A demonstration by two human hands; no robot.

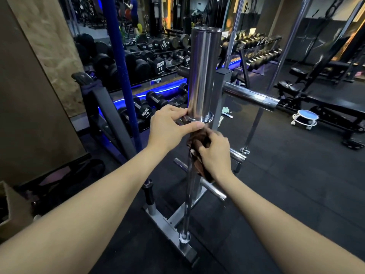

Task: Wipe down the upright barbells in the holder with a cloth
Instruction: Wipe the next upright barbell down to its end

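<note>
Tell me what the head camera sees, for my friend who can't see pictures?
A person's left hand grips the collar of an upright shiny steel barbell while the right hand holds a crumpled brown cloth around its thin shaft. The bar stands in a grey metal floor holder in a dim gym.

The barbell (203, 76) stands upright in the holder (171, 224); the cloth (199, 143), seemingly wrapped round it, sits below its sleeve.

dim gym interior; blue strip light (150, 91) glows left of the chrome barbell sleeve (203, 76), which carries soft white glare. forearms are evenly lit. wide-angle bending at the edges; background slightly soft.
</note>
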